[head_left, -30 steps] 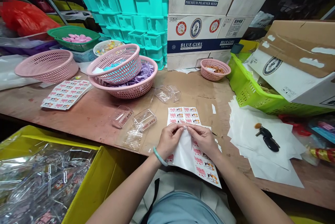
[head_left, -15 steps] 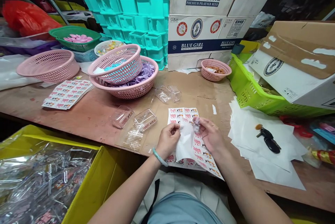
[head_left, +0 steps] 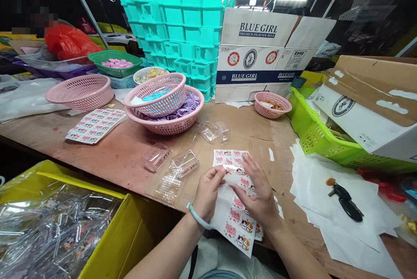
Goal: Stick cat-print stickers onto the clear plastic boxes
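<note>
A sheet of small cat stickers (head_left: 241, 222) lies at the table's near edge, part of it hanging over. My left hand (head_left: 207, 192) pinches the white backing paper (head_left: 224, 198) at the sheet's left side. My right hand (head_left: 257, 192) rests flat on the stickers with its fingers stretched out and apart. Clear plastic cases (head_left: 184, 162) lie just left of my hands.
Stacked pink baskets (head_left: 169, 109) stand behind the cases, another sticker sheet (head_left: 96, 124) to the left. A yellow bin of clear cases (head_left: 48, 231) sits at lower left. White paper sheets (head_left: 339, 209) with keys (head_left: 345, 198) lie right, beside a green crate (head_left: 312, 135).
My right hand has let go of the peeled piece and come down flat on the sticker sheet. The view has tilted upward and moved slightly.
</note>
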`<state>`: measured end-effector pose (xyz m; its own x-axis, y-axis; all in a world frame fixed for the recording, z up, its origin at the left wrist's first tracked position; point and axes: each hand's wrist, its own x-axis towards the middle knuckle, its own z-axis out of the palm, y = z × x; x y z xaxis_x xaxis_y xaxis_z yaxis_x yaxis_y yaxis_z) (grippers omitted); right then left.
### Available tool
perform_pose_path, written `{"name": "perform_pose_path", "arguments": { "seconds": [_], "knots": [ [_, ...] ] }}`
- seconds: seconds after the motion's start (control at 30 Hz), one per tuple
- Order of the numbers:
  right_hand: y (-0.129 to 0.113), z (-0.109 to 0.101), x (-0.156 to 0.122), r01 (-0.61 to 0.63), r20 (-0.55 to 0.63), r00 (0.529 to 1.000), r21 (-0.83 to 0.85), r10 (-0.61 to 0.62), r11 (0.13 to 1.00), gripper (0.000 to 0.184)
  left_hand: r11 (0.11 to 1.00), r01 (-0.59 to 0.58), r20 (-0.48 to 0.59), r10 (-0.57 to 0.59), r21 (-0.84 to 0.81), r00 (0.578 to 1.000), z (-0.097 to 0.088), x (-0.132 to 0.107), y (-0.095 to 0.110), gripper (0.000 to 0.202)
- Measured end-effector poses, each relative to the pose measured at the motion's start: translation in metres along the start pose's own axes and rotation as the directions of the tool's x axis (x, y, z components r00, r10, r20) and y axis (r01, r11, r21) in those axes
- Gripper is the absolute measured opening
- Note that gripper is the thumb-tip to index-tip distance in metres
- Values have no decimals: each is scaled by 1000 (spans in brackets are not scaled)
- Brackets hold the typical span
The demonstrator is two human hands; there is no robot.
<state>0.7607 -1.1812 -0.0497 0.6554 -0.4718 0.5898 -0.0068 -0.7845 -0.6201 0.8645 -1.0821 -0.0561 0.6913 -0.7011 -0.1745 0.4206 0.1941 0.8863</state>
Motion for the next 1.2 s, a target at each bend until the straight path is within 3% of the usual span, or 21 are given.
{"name": "perform_pose_path", "arguments": {
  "seconds": [0.07, 0.13, 0.2, 0.23, 0.3, 0.37, 0.4, 0.47, 0.53, 0.63, 0.77, 0.8, 0.87, 0.9, 0.93, 0.97, 1.03, 1.2],
  "knots": [
    [1, 1, 5, -317, 27, 946, 266, 322, 910, 58, 999, -30, -7, 30, 16, 1000, -7, 3, 1, 23],
    [7, 1, 13, -561, 230, 824, 469, 519, 682, 43, 993, -72, 86, 64, 91, 994, -11, 6, 5, 23],
    [17, -1, 23, -652, 342, 742, 564, 576, 506, 30, 964, -121, 152, 87, 236, 985, -11, 15, 10, 26],
    [24, -2, 28, -634, 300, 736, 618, 606, 465, 27, 926, -172, 150, 127, 337, 980, -10, 22, 13, 27],
    [37, -5, 39, -503, 77, 734, 729, 675, 464, 23, 749, -324, 139, 300, 578, 944, -4, 45, 17, 32],
    [47, -7, 46, -386, -107, 706, 771, 700, 506, 22, 435, -436, 230, 449, 788, 863, 5, 77, 23, 49],
    [50, -6, 47, -363, -149, 706, 763, 692, 535, 22, 270, -451, 301, 453, 851, 839, 10, 95, 26, 60],
    [50, -4, 47, -372, -156, 746, 709, 648, 599, 25, 51, -402, 360, 352, 914, 864, 20, 132, 33, 77],
    [48, 1, 42, -377, -134, 802, 641, 582, 668, 33, -3, -346, 335, 258, 938, 906, 27, 162, 40, 78],
    [46, 3, 35, -363, -138, 852, 537, 504, 761, 48, 51, -344, 323, 238, 938, 916, 31, 185, 51, 66],
    [47, 2, 38, -324, -156, 890, 447, 429, 834, 66, 156, -424, 372, 281, 892, 885, 29, 166, 55, 58],
    [47, 2, 41, -305, -163, 900, 428, 404, 851, 71, 257, -433, 358, 291, 864, 887, 28, 155, 54, 56],
    [43, 2, 47, -261, -172, 925, 359, 338, 896, 82, 627, -370, 267, 257, 685, 929, 24, 126, 49, 54],
    [41, 2, 49, -238, -164, 940, 318, 300, 918, 86, 820, -273, 221, 184, 503, 958, 21, 110, 46, 54],
    [37, 2, 51, -220, -139, 953, 289, 268, 932, 89, 946, -139, 205, 80, 294, 975, 16, 93, 43, 54],
    [34, 1, 52, -211, -99, 964, 278, 247, 937, 90, 992, -8, 222, -21, 129, 975, 11, 77, 41, 55],
    [26, -1, 51, -219, 10, 974, 310, 227, 925, 86, 991, 135, 251, -130, 0, 959, 0, 46, 36, 53],
    [9, -6, 42, -275, 221, 953, 353, 206, 894, 72, 976, 212, 259, -193, -49, 946, -24, -2, 27, 47]
  ]
}}
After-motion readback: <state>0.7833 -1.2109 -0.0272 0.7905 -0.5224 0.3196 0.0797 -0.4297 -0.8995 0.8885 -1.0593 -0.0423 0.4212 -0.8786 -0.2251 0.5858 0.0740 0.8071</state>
